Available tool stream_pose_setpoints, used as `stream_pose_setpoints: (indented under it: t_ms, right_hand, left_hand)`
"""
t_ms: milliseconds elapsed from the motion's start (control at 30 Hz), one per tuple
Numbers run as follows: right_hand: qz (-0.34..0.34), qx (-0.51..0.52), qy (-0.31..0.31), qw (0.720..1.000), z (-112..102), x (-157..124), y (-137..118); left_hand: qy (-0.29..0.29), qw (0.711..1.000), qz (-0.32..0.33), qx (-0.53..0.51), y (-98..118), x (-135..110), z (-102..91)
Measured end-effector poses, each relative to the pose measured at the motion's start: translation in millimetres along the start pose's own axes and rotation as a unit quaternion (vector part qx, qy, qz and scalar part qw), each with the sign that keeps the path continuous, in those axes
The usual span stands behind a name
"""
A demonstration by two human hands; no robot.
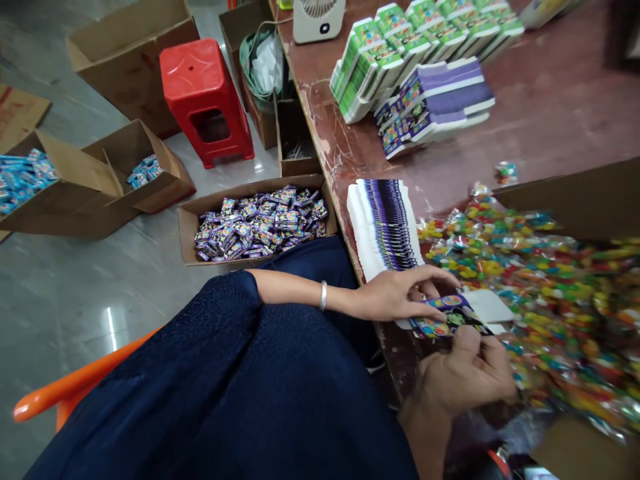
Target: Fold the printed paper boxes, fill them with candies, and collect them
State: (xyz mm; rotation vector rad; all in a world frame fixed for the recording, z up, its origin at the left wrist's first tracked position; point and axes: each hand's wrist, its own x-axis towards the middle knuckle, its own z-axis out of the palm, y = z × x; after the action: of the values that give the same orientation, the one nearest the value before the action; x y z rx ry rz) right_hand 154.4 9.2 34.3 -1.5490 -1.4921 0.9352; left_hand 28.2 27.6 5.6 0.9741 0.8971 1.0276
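My left hand [400, 293], a silver bangle [323, 295] on its wrist, pinches a small purple candy box [453, 310] over the table edge. My right hand [467, 377] is closed on the near side of the same box. White end flaps stick out from the box, which looks unsealed. Beside my left hand lies a fanned row of flat purple and white cartons [385, 227]. Just beyond both hands spreads a heap of small clear bags of colourful candy [540, 287]. Whether a candy bag is inside the box is hidden.
Stacks of green cartons [420, 40] and purple cartons [440, 103] stand farther along the table [560, 107], near a white fan [319, 20]. A cardboard box of filled purple packs [260, 223] sits beside my lap. Beyond are a red stool [205, 93] and more cardboard boxes [135, 60].
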Motion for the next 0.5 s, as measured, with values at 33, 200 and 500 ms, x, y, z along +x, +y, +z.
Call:
stream_pose_setpoints:
  t_ms: [33, 200, 500]
  right_hand:
    - [-0.001, 0.009, 0.001, 1.000, 6, 2, -1]
    - [-0.008, 0.045, 0.063, 0.997, 7, 3, 19]
    - [-0.014, 0.059, 0.184, 0.981, -17, -12, 65]
  left_hand:
    - [-0.007, 1.000, 0.019, 0.015, 2, -1, -1.0]
    - [-0.098, 0.988, 0.081, 0.091, 4, 0, -10.7]
    - [-0.175, 0.974, 0.045, 0.135, -5, 8, -11.5]
